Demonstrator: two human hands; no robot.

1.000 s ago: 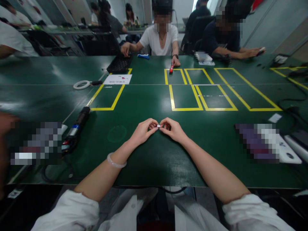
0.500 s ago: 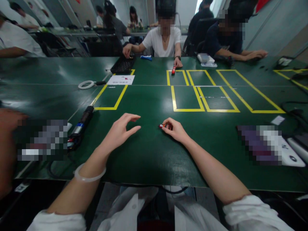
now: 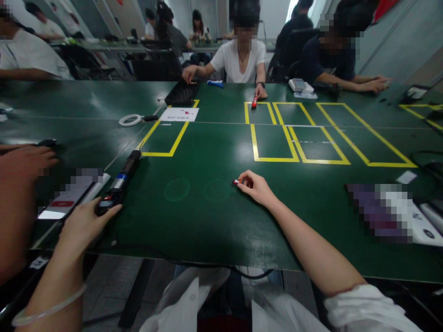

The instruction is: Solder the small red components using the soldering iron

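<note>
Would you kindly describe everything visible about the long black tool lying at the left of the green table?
The long black tool is a slim cylinder, like a powered screwdriver, with a silvery band and a blue ring around its middle. It looks like dark plastic with metal. It lies flat on the green table, slanting from near the yellow taped box toward the near left edge. The left hand touches its near end with its fingertips. A dark cable runs close by.

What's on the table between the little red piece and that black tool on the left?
Only bare green table, with two faint ring marks, separates the small red part from the black tool, in the head view.
</note>
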